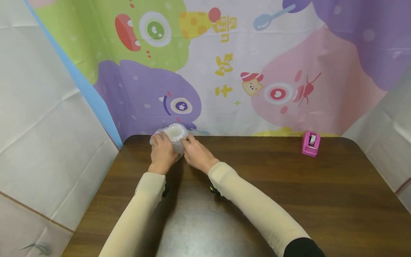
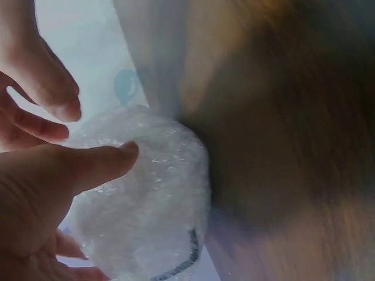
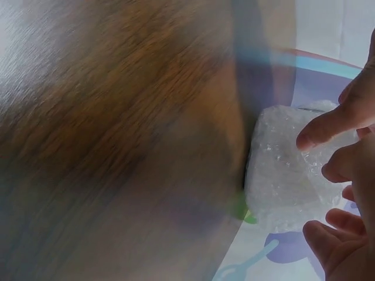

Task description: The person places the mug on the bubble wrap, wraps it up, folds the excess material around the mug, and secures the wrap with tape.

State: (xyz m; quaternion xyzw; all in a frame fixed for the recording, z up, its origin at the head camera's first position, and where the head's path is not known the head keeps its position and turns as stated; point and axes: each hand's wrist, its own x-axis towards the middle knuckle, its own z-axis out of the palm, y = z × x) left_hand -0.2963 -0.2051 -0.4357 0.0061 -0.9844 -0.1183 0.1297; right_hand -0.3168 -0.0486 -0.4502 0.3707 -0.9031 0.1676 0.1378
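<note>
A rounded thing in clear bubble wrap (image 1: 177, 132) stands at the table's back edge, left of centre. A pale round hollow shows in its top in the head view; what is inside is hidden. My left hand (image 1: 162, 150) grips it from the left, with fingers over the far side and the thumb (image 2: 117, 161) on the near face. My right hand (image 1: 199, 153) is at its right side, thumb and fingertips bent about the edge of the wrap. A dark curved strip (image 2: 190, 252) shows low on the bundle (image 2: 146, 199) in the left wrist view.
A pink tape dispenser (image 1: 310, 144) with a small roll stands at the back right of the brown wooden table (image 1: 257, 185). Behind the table hangs a cloth (image 1: 237, 117) with cartoon figures. White panels (image 1: 51, 107) flank both sides.
</note>
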